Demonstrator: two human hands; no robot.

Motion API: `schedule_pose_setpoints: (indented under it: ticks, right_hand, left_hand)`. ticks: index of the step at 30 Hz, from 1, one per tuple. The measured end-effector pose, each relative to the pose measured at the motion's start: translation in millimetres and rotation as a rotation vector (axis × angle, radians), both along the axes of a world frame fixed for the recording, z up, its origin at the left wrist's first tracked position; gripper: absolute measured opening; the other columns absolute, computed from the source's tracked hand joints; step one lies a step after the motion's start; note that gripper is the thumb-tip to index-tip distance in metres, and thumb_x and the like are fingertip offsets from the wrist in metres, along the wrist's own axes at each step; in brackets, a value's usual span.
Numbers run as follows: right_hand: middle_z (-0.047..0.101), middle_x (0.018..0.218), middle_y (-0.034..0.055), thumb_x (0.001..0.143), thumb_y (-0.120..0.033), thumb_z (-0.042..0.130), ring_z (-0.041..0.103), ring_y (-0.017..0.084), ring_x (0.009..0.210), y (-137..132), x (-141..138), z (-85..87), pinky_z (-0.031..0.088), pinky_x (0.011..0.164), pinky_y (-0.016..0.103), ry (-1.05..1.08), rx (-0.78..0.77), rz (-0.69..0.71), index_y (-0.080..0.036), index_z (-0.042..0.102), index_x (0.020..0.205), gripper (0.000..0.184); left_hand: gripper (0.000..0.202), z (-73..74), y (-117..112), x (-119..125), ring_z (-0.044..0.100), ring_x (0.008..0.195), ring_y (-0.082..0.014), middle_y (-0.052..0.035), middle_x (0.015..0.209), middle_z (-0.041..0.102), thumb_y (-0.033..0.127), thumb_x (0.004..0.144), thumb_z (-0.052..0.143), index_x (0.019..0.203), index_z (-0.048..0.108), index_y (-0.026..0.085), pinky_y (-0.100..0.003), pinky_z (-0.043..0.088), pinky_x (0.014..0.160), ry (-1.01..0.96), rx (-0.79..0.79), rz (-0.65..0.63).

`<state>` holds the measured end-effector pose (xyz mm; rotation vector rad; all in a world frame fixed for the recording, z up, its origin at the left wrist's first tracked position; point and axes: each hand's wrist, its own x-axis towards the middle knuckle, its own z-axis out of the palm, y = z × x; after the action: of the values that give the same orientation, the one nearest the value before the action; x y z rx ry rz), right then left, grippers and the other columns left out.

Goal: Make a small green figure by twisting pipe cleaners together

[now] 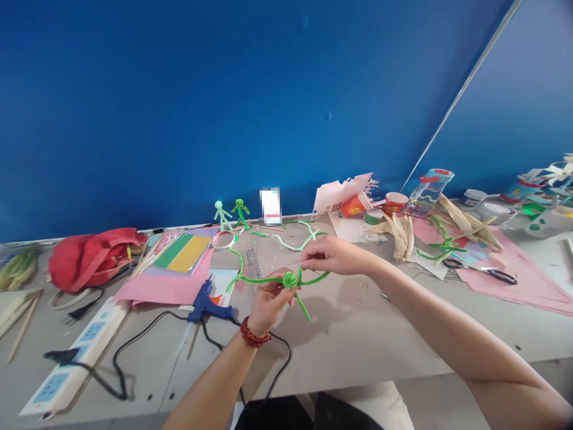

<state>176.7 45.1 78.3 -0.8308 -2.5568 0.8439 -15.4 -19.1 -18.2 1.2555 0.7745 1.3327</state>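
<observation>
Over the middle of the table, my left hand [271, 301] grips a figure of bent green pipe cleaner [290, 279] between thumb and fingers. A round coil forms its centre, with long fuzzy strands reaching left and right and one pointing down. My right hand [333, 255] is closed in a pinch just above the coil, at the tip of a short upright pipe cleaner strand; its fingertips partly hide the contact. Behind stand two small pipe cleaner figures, one pale green [222, 216] and one darker green [240, 214]. Loose green pipe cleaners [299, 246] lie beyond my hands.
A blue glue gun [209, 304] with a black cable lies left, near a white power strip [78, 358]. A ruler [253, 264], coloured sheets [183, 254] and a red bag [92, 260] lie behind. At right are scissors [486, 272], corn husks [400, 234] and paper cups [356, 205].
</observation>
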Motion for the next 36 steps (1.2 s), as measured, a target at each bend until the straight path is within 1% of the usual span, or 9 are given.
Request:
schedule_pose_setpoints:
  ticks: [5,9,14,19,22,25,28,31,36]
  right_hand:
    - [0.056,0.066,-0.0019,0.089,-0.039,0.057,0.047,0.009,0.06,12,3,-12.6,0.036,0.055,0.02,0.001,-0.423,0.122,-0.015,0.062,0.076,0.028]
    - [0.048,0.064,-0.0046,0.09,-0.039,0.055,0.04,0.007,0.054,7,0,-32.0,0.032,0.051,0.019,0.084,-0.7,0.195,-0.015,0.06,0.077,0.028]
    - [0.048,0.058,-0.0055,0.088,-0.041,0.057,0.036,0.005,0.048,-6,-11,-57.4,0.025,0.045,0.019,0.251,-0.945,0.15,-0.014,0.062,0.08,0.028]
    - [0.049,0.054,-0.0062,0.085,-0.044,0.063,0.039,0.005,0.045,-17,-15,-65.6,0.027,0.043,0.018,0.318,-1.081,0.107,-0.014,0.063,0.08,0.031]
    - [0.05,0.054,-0.0059,0.086,-0.048,0.063,0.039,0.004,0.044,-23,-16,-66.8,0.028,0.043,0.018,0.348,-1.09,0.101,-0.013,0.063,0.08,0.035]
    - [0.054,0.057,-0.0043,0.088,-0.051,0.059,0.041,0.004,0.044,-31,-17,-70.5,0.031,0.044,0.018,0.416,-0.998,0.066,-0.013,0.062,0.082,0.039]
    - [0.059,0.067,-0.0015,0.085,-0.049,0.063,0.049,0.007,0.051,-37,-19,-75.6,0.038,0.048,0.019,0.531,-0.786,-0.082,-0.014,0.061,0.089,0.036]
    - [0.061,0.078,0.0005,0.081,-0.044,0.07,0.053,0.009,0.057,-39,-21,-80.0,0.046,0.052,0.022,0.662,-0.557,-0.286,-0.017,0.061,0.096,0.032]
    - [0.06,0.069,-0.0009,0.074,-0.044,0.075,0.051,0.01,0.054,-37,-32,-87.8,0.048,0.05,0.024,0.82,-0.493,-0.429,-0.018,0.064,0.089,0.031]
  left_hand:
    - [0.02,-1.7,-1,-1,0.047,0.049,-0.0068,-0.0006,0.071,0.06,0.029,0.073,0.076,0.07,0.061,0.016,-0.021,0.037,0.043,-0.06,-0.026,0.006]
    - [0.02,-3.0,-1,-1,0.045,0.047,-0.006,-0.0008,0.069,0.059,0.032,0.077,0.072,0.07,0.062,0.015,-0.021,0.037,0.044,-0.063,-0.036,0.03]
    - [0.019,-4.2,1,0,0.048,0.051,-0.0074,-0.0023,0.075,0.061,0.033,0.076,0.073,0.075,0.064,0.016,-0.022,0.039,0.046,-0.111,-0.027,0.144]
    - [0.012,-8.0,3,0,0.049,0.053,-0.007,-0.0047,0.085,0.066,0.027,0.08,0.07,0.078,0.066,0.015,-0.022,0.041,0.048,-0.107,0.004,0.19]
    - [0.014,-9.0,3,1,0.049,0.052,-0.0071,-0.0048,0.081,0.067,0.028,0.08,0.07,0.078,0.065,0.015,-0.021,0.041,0.048,-0.127,-0.007,0.191]
    - [0.016,-8.8,5,1,0.048,0.051,-0.0066,-0.0024,0.075,0.066,0.029,0.077,0.071,0.08,0.064,0.015,-0.021,0.041,0.048,-0.153,-0.044,0.222]
    - [0.019,-9.2,9,1,0.047,0.049,-0.0062,0.0018,0.063,0.06,0.029,0.074,0.074,0.077,0.062,0.015,-0.02,0.04,0.047,-0.17,-0.107,0.271]
    - [0.021,-10.1,11,2,0.047,0.047,-0.0061,0.0019,0.063,0.06,0.03,0.071,0.076,0.075,0.062,0.015,-0.02,0.039,0.046,-0.193,-0.163,0.255]
    - [0.023,-10.0,8,5,0.051,0.047,-0.0081,0.0011,0.062,0.061,0.033,0.071,0.076,0.075,0.062,0.014,-0.021,0.039,0.047,-0.16,-0.203,0.205]
